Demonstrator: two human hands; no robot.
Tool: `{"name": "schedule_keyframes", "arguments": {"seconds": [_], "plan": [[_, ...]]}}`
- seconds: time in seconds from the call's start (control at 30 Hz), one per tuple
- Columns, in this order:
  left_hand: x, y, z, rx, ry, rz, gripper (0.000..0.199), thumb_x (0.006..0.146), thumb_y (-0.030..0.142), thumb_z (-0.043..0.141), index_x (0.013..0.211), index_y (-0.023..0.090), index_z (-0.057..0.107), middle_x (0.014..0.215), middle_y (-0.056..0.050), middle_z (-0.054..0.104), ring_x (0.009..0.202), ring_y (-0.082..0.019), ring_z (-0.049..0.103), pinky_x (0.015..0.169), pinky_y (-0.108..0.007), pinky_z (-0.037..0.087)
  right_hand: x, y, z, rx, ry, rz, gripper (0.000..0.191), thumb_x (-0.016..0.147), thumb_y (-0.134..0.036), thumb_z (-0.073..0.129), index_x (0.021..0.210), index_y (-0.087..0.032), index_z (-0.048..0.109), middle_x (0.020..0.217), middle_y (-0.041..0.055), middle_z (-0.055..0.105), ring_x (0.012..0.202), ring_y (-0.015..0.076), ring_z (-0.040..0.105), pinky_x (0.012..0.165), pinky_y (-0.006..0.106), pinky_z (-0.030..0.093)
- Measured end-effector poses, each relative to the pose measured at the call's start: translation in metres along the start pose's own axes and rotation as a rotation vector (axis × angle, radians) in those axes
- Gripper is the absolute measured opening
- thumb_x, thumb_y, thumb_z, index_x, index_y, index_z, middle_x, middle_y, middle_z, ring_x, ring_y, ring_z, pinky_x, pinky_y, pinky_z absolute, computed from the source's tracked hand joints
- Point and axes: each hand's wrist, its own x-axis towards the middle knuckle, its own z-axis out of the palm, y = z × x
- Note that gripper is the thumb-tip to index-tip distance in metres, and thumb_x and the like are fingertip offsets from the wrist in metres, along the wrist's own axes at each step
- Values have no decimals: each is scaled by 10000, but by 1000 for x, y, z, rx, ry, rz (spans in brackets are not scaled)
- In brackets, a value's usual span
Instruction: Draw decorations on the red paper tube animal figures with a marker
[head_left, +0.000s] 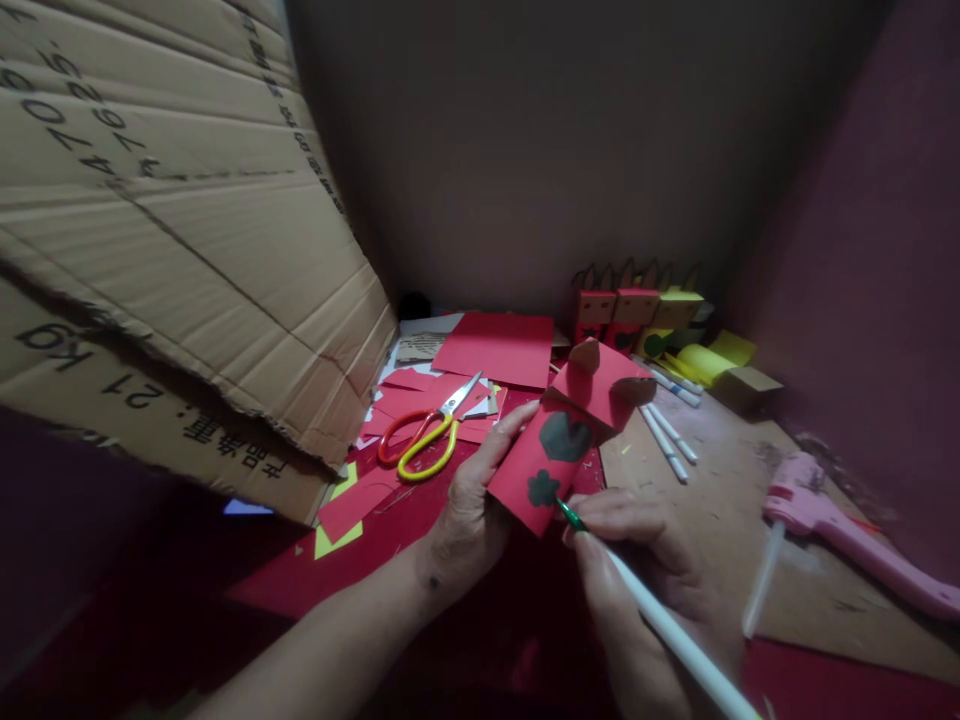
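My left hand point(472, 505) is wrapped round a red paper animal figure point(517, 465), which is tilted, its eared head pointing up and to the right. Two dark green shapes show on its red body: a larger heart-like patch point(564, 437) and a small flower point(543, 488) below. In my right hand point(645, 570) is a white felt-tip pen point(667, 625) with a green tip. The tip is at the flower's right edge; whether it touches the paper I cannot tell. Scissors point(427, 447) with red and yellow handles lie left of the figure.
Cardboard point(187, 250) stands tall on the left. Red paper sheets point(495, 350) lie behind the scissors. Several similar figures point(636, 305) stand at the back, near a yellow paper piece point(712, 365). White pens point(664, 445) and a pink glue gun point(825, 525) rest on the right.
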Motion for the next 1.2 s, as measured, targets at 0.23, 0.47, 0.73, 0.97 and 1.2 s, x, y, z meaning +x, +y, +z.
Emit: {"name": "schedule_keyframes", "arguments": {"seconds": [0.23,0.47,0.73,0.97,1.2], "plan": [[0,0,0,0,2,7,343,786,187,755,1112,289,786,1139,-31,783,1039,-261,711,950,-391,564,0,1,-2,-10,-33,-22,202,925,-69,600,949,-269,612,843,-19,641,751,109,651,663,183,571],[1,0,1,-30,22,-16,300,800,204,739,1083,287,796,1137,-31,779,1022,-241,707,920,-364,574,0,1,-1,5,-30,-18,216,920,-55,600,952,-268,617,843,-19,639,763,113,655,686,194,579],[1,-2,0,-2,20,-2,336,766,238,786,1096,300,790,1116,-19,783,1001,-231,712,918,-349,563,-1,1,0,20,-22,-28,239,902,-42,605,966,-272,624,855,-22,648,765,113,661,690,199,576],[1,-3,-1,-25,3,-14,346,766,250,785,1109,295,783,1121,-32,781,1016,-251,703,945,-391,549,1,1,2,2,-17,-52,236,896,-40,592,943,-269,618,829,-24,641,748,118,660,682,205,576],[0,-1,1,-44,29,-17,335,748,262,797,1080,301,809,1109,-18,790,993,-218,706,920,-331,562,1,0,4,24,-14,-51,254,893,-30,592,962,-273,616,831,-34,629,776,110,650,737,200,580]]}}
